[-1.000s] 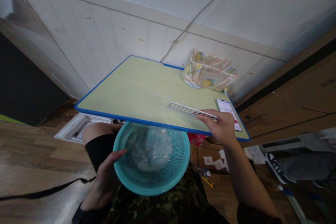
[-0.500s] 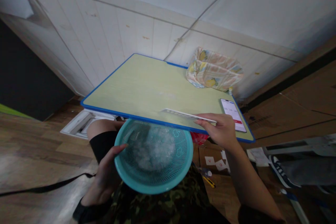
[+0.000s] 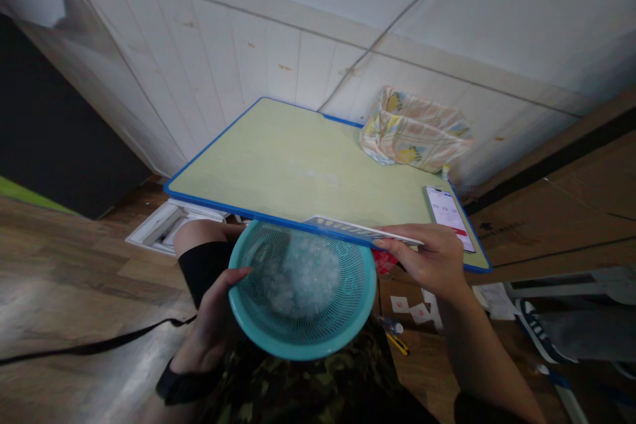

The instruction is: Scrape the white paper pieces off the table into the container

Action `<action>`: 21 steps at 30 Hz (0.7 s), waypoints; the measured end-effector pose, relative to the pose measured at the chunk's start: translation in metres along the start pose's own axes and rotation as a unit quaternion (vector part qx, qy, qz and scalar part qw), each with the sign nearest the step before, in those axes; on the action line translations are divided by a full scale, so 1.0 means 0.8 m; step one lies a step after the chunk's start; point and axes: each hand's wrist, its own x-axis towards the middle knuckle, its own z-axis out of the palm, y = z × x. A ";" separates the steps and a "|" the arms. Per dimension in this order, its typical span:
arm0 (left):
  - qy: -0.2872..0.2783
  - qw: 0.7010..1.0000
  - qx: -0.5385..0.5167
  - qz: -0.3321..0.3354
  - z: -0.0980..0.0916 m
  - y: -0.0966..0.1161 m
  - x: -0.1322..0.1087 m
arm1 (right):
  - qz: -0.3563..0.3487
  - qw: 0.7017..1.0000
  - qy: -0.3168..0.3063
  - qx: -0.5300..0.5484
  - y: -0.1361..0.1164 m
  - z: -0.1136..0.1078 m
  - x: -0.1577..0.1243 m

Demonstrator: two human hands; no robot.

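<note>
A turquoise mesh basket (image 3: 298, 346) rests over my lap at the table's front edge, with a heap of whitish translucent pieces (image 3: 303, 278) inside. My left hand (image 3: 218, 301) grips its left rim, thumb over the top. In my right hand (image 3: 422, 255) is a thin white slotted strip (image 3: 348, 228), pinched by its right end. The strip slants along the blue front edge of the pale green table (image 3: 258, 159), just above the basket's far rim. Whether it touches the table is unclear.
A phone (image 3: 450, 217) lies at the table's right end. Behind it stands a patterned cloth-covered bundle (image 3: 415, 132) near the wall. On the floor are a white box (image 3: 163, 228), small cards (image 3: 420, 313), a yellow cutter (image 3: 398, 344) and a shoe (image 3: 539, 331).
My right hand has lowered the white strip toward me, from above the tabletop to the front edge. The whole view has shifted slightly. My left hand still holds the basket's rim.
</note>
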 end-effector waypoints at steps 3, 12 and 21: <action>-0.007 1.000 0.001 0.010 0.003 0.000 -0.002 | -0.006 1.000 0.002 -0.013 0.000 -0.003 -0.003; 0.004 1.000 -0.023 -0.002 -0.002 -0.001 0.003 | 0.065 0.983 0.138 -0.105 0.063 -0.002 0.018; 0.011 1.000 -0.017 0.005 0.000 0.000 -0.003 | 0.088 0.990 0.081 -0.073 0.070 -0.007 0.017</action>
